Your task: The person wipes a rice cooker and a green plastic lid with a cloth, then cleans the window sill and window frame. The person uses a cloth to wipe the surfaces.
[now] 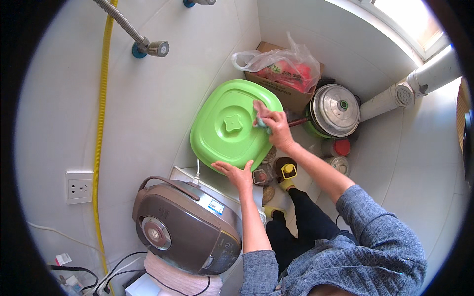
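Observation:
A rounded green plastic lid with a star-shaped knob lies before me, near the wall. My right hand grips a crumpled pink and bluish cloth over the lid's right side. The cloth appears to touch the lid's surface. At the lid's near edge, my left hand rests with its thumb and fingers spread along the rim. What stands under the lid is mostly hidden.
A brown rice cooker stands at the near left. Behind the lid, a cardboard box holds a plastic bag. A metal-lidded pot stands at the right, near a white pipe. A yellow-capped bottle is by my feet.

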Motion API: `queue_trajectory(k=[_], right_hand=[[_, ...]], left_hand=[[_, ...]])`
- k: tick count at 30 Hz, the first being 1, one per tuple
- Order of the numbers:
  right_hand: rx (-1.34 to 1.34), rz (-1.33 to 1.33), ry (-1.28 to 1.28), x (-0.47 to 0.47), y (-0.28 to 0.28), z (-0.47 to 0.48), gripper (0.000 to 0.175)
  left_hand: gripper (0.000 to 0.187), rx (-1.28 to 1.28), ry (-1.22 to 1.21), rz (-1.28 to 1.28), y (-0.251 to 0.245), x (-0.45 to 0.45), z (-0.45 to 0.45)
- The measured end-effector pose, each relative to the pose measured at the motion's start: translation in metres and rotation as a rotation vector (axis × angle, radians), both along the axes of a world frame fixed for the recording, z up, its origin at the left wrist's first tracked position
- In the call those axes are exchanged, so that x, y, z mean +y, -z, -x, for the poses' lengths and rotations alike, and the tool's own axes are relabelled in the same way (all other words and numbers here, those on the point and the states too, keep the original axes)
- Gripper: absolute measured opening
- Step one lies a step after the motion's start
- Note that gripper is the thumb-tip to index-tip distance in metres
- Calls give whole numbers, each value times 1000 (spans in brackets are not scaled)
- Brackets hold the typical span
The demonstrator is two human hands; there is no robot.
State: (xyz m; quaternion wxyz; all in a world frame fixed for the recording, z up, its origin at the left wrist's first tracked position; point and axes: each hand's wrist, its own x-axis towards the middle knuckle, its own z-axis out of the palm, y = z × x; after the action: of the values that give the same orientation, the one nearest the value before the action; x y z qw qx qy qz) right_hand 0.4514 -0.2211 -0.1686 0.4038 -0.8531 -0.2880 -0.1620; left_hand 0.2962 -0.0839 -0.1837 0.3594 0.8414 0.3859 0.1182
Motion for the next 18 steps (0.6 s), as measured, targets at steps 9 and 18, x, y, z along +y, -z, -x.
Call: queue_trajectory(k=[9, 18], right_hand=[[89, 414, -398, 99, -12, 87, 35], [-73, 500, -406, 16, -16, 20, 35]], left_hand=[[111, -485, -123, 419, 38, 24, 15], [112, -101, -77, 27, 10, -1, 15]])
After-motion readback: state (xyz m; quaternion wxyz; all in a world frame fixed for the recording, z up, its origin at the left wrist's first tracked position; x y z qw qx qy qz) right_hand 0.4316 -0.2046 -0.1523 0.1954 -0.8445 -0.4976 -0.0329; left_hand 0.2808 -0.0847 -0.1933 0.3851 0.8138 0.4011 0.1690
